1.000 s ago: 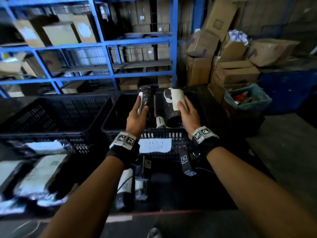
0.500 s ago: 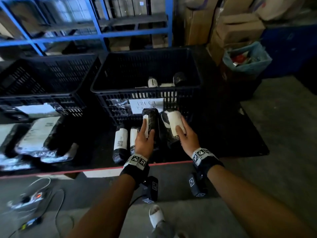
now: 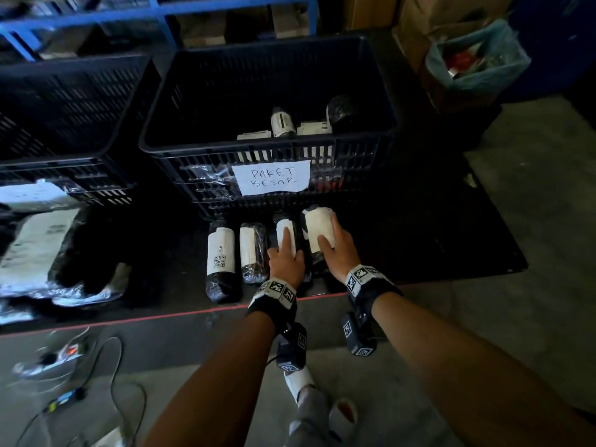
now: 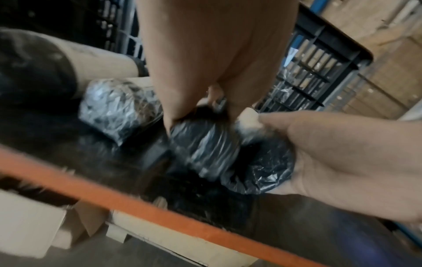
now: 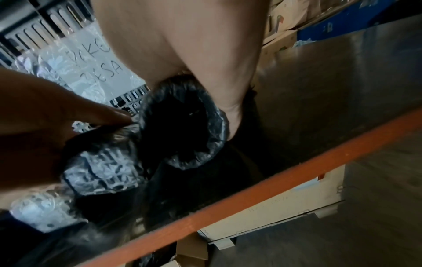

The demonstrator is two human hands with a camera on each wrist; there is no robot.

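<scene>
**A:** Where are the two rolls right now?

**B:** Both lie side by side on the black tabletop (image 3: 419,246), just in front of the black crate (image 3: 193,152) with the paper sign (image 3: 271,177) reading "PAKET BESAR". The left hand (image 3: 287,261) is wrapped over the slim parcel (image 3: 285,224), with the thumb down one flank, the fingers down the other and the index finger along its white label. The right hand (image 3: 338,250) clasps the thick parcel (image 3: 317,221) the same way, fingers spread across the label.

**A:** Lifted, or resting?

**B:** Resting, as far as I can tell. The wrist views are blurred at the contact.

**A:** How will they handle?

**B:** The wrap is glossy, crinkled black film, so I'd expect it to be slippery and loose at the bunched ends. The bodies look like firm cylinders, probably light enough for one hand each. I'd take hold mid-length over the paper label, where the wrap is taut and matt. I wouldn't hold them by the film ends.

**A:** Is anything close by?

**B:** A neighbouring parcel (image 3: 252,245) lies just left of the slim one, so a straight lift seems safest.
</scene>
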